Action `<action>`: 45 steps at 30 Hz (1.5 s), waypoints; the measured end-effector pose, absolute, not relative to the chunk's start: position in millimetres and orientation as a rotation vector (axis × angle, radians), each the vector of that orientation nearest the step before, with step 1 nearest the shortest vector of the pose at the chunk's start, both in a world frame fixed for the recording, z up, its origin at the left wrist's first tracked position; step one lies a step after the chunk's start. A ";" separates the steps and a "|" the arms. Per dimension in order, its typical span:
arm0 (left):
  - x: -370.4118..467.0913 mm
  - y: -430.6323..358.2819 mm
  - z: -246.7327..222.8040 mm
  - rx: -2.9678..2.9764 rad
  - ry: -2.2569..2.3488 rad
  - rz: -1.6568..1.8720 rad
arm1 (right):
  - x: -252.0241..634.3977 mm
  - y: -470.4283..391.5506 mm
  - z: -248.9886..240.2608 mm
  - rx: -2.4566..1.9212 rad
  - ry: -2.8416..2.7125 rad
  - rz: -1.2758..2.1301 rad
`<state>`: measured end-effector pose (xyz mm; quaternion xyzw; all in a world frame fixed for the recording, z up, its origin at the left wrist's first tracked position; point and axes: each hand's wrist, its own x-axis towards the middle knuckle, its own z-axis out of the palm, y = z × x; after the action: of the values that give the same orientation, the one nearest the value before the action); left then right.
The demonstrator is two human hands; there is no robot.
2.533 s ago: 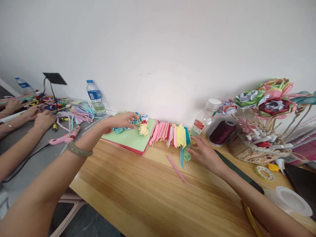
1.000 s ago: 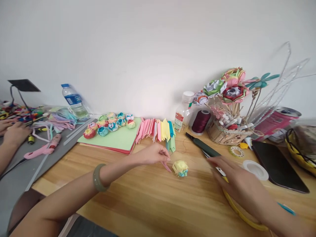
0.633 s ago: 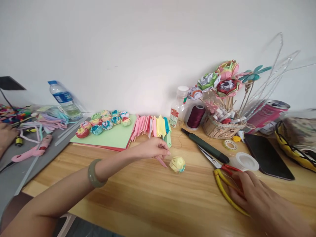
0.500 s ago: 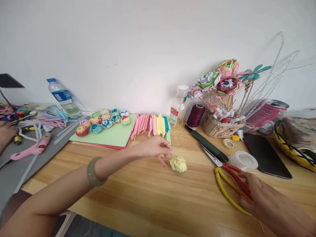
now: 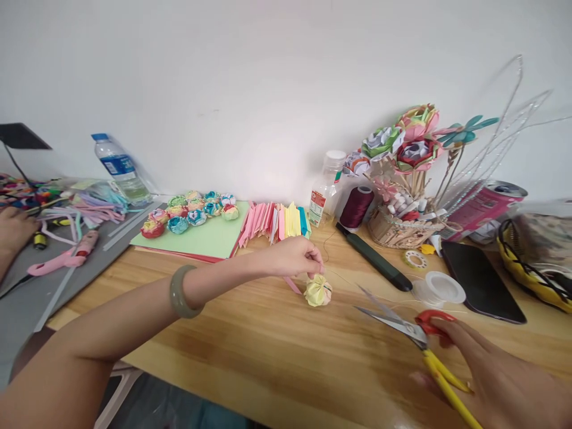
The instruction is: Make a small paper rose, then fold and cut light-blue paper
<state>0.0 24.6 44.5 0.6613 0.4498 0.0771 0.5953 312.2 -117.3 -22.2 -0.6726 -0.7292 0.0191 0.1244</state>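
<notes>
My left hand [image 5: 306, 257] is pinched closed over a yellow folded-paper flower ball [image 5: 317, 291], its fingertips at the ball's top. It seems to grip a thin thread [image 5: 342, 276] there, which runs off to the right; the grip itself is too small to see clearly. A pink paper strip [image 5: 292, 285] lies just under that hand. On the right, my right hand [image 5: 496, 381] is wrapped round a pair of scissors [image 5: 413, 333] with one red and one yellow handle. Their blades are apart and point left toward the ball.
Several finished paper balls [image 5: 196, 217] sit on green paper [image 5: 214, 235], beside folded strips [image 5: 268, 220]. Behind are a glass bottle [image 5: 322, 193], maroon thread spool [image 5: 356, 208] and flower basket [image 5: 400, 229]. A black-handled cutter [image 5: 379, 262], white spool [image 5: 440, 290] and phone [image 5: 482, 283] lie right. Another person's hand [image 5: 15, 232] shows far left.
My right hand has lifted the scissors off the table and their blades have spread, now pointing left. The yellow ball has turned and shifted slightly left under my left hand.
</notes>
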 end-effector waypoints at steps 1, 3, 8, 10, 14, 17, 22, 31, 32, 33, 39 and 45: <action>-0.1 24.1 45.0 1.557 1.046 0.183 | 303.7 -113.7 -14.7 -1.972 -2.195 0.157; -0.4 22.9 45.9 1.574 1.048 0.184 | 287.9 -105.4 -2.2 -1.906 -2.286 0.186; -1.3 19.8 47.4 1.545 1.045 0.188 | 260.4 -86.2 7.5 -1.855 -2.424 0.072; -1.1 19.3 48.2 1.563 1.043 0.187 | 252.6 -79.5 5.7 -1.812 -2.468 0.006; 0.2 20.2 48.6 1.619 1.041 0.197 | 239.4 -69.3 1.4 -1.741 -2.538 -0.092; 0.4 22.7 45.1 1.663 1.032 0.224 | 232.2 -65.6 0.1 -1.685 -2.568 -0.105; -0.1 26.1 37.1 1.621 0.983 0.200 | 226.8 -63.4 0.9 -1.626 -2.573 -0.163; 7.0 20.7 53.1 1.725 1.031 0.098 | 224.5 -61.5 -0.9 -1.601 -2.606 -0.185; 7.4 20.0 54.3 1.726 1.034 0.090 | 224.7 -61.1 -1.2 -1.602 -2.616 -0.179; 7.4 19.5 54.8 1.722 1.034 0.089 | 225.2 -60.8 -1.7 -1.606 -2.625 -0.177; 5.3 20.5 51.7 1.718 1.037 0.119 | 234.3 -59.6 -6.8 -1.528 -2.640 -0.217; 8.4 20.8 55.2 1.714 1.004 0.102 | 234.6 -63.1 -1.9 -1.448 -2.589 -0.271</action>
<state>8.4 20.8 55.2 0.7227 0.4233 0.0430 0.5447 234.6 -63.1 -1.9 -0.4845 -0.8663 -0.0907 0.0811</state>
